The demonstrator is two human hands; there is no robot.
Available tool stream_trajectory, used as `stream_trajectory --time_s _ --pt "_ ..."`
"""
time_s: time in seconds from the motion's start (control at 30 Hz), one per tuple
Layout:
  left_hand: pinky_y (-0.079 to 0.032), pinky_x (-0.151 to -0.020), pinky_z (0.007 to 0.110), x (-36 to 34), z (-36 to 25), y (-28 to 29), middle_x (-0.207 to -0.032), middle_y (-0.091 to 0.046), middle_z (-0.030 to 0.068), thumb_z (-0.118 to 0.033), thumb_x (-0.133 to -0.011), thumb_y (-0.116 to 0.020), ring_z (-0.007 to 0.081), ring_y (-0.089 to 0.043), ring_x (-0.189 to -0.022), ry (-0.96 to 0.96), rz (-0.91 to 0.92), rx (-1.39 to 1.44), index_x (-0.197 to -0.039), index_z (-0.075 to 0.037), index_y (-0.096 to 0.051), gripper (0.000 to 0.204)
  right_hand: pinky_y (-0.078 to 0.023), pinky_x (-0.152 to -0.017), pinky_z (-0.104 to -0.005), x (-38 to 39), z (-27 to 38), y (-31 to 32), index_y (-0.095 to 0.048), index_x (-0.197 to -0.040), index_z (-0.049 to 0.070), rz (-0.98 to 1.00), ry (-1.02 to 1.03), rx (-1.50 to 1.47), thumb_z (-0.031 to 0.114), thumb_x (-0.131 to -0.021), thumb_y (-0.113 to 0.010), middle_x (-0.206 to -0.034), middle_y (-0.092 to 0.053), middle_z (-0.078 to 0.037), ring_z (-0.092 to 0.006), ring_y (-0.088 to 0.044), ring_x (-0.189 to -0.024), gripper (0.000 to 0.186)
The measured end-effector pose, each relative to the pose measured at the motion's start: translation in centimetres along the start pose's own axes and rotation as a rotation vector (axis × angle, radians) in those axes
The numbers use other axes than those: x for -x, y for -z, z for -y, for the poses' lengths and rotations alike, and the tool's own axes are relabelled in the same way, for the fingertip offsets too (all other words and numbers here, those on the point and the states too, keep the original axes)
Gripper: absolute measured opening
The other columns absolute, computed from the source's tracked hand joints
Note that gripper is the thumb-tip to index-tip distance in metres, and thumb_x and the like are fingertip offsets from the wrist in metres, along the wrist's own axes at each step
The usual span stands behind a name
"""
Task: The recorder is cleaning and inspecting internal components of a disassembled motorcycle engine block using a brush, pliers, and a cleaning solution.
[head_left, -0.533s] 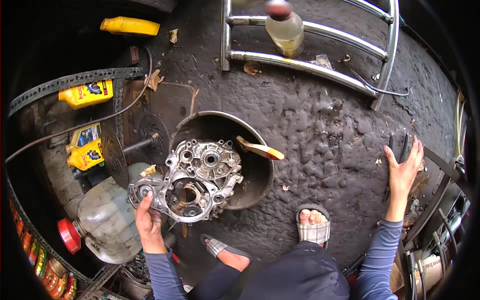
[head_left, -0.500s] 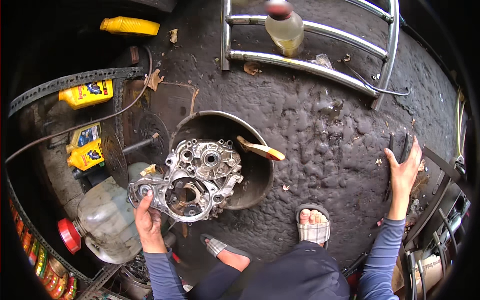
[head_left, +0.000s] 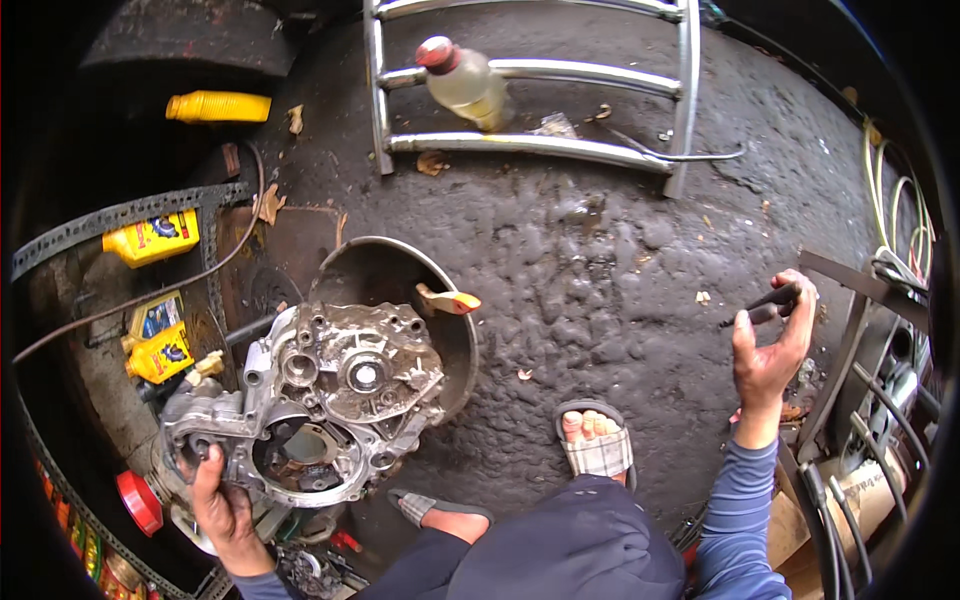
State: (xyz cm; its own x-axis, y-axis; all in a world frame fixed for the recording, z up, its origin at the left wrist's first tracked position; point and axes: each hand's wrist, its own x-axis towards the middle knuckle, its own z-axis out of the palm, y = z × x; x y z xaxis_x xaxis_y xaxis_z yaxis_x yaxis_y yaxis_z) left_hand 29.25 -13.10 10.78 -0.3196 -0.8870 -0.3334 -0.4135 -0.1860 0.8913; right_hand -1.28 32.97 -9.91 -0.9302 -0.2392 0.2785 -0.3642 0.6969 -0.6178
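My left hand (head_left: 225,510) grips the lower left end of a greasy silver engine crankcase half (head_left: 325,378), thumb on top. The casting is raised over the near side of a dark round basin (head_left: 456,355), covering much of it. Out of the basin leans a wooden handle (head_left: 447,301) with an orange-yellow tip; its other end is hidden. Away to the right, my right hand (head_left: 770,365) is closed on a dark two-armed tool (head_left: 768,304). It looks like pliers, but the fingers cover part of it.
A chrome tubular rack (head_left: 530,147) lies at the back, with a red-capped bottle (head_left: 470,88) beside its bars. Yellow oil bottles (head_left: 155,238) and a red-lidded jug (head_left: 140,503) are at left. Metal bars (head_left: 850,320) and cables (head_left: 890,190) line the right side.
My right hand has closed on the dark tool and lifted it off the ground. The crankcase half has come nearer and tilted in my left hand. The whole view has shifted.
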Motion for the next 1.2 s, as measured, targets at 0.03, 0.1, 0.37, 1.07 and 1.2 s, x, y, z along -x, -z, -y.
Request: stream_trajectory --time_s 0.03,0.1,0.37,1.07,1.2 --pt "-0.05 -0.1 0.038 0.4 -1.2 -1.4 -0.122 -0.066 0.0099 -0.002 -0.087 -0.07 0.0224 -0.065 -0.11 -0.043 0.026 -0.011 -0.139 -0.003 -0.052 0.055 -0.044 -0.096 -0.0411 0.1 0.8 0.5 -0.055 -0.12 0.0 -0.015 -0.012 -0.023 0.021 -0.076 -0.073 -0.114 -0.057 -0.016 -0.0297 -0.057 -0.105 0.052" --pt "-0.049 -0.102 0.039 1.1 -2.9 -6.0 -0.121 -0.067 0.0102 -0.001 -0.081 -0.072 0.0224 -0.065 -0.11 -0.071 0.122 0.009 -0.139 -0.002 -0.051 0.061 -0.044 -0.096 -0.0397 1.4 0.3 0.5 -0.05 -0.126 0.002 -0.13 0.002 -0.19 0.024 -0.078 -0.074 -0.116 -0.057 -0.015 -0.0276 -0.056 -0.107 0.058" --pt "-0.049 -0.1 0.035 0.1 -3.6 -25.4 -0.115 -0.066 0.0086 0.004 -0.075 -0.076 0.0196 -0.065 -0.106 -0.154 0.666 -0.249 -0.137 -0.002 -0.045 0.069 -0.049 -0.068 -0.0234 6.1 -2.7 -2.5 -0.065 -0.102 0.001 -0.196 -0.277 -0.438 -0.001 -0.083 -0.075 -0.094 -0.065 -0.003 -0.0076 -0.058 -0.077 0.022" --pt "-0.052 -0.101 0.038 -1.8 -0.6 -35.9 -0.131 -0.054 0.0227 -0.013 -0.068 -0.089 0.0292 -0.062 -0.116 -0.202 0.64 -0.581 -0.147 0.004 -0.023 0.105 -0.058 -0.081 -0.0301 6.2 2.1 -6.5 -0.065 -0.106 -0.002 -0.258 -0.253 -1.124 0.001 -0.094 -0.065 -0.11 -0.069 -0.015 -0.0192 -0.071 -0.089 0.013" --pt "-0.051 -0.099 0.037 -3.1 0.7 -35.4 -0.126 -0.062 0.0159 -0.017 -0.078 -0.085 0.0237 -0.064 -0.11 -0.17 0.592 -0.631 -0.144 -0.002 -0.035 0.084 -0.058 -0.068 -0.0287 5.1 0.6 -6.7 -0.068 -0.117 -0.001 -0.011 0.168 -0.816 -0.002 -0.09 -0.069 -0.11 -0.068 -0.017 -0.0169 -0.069 -0.078 0.027"
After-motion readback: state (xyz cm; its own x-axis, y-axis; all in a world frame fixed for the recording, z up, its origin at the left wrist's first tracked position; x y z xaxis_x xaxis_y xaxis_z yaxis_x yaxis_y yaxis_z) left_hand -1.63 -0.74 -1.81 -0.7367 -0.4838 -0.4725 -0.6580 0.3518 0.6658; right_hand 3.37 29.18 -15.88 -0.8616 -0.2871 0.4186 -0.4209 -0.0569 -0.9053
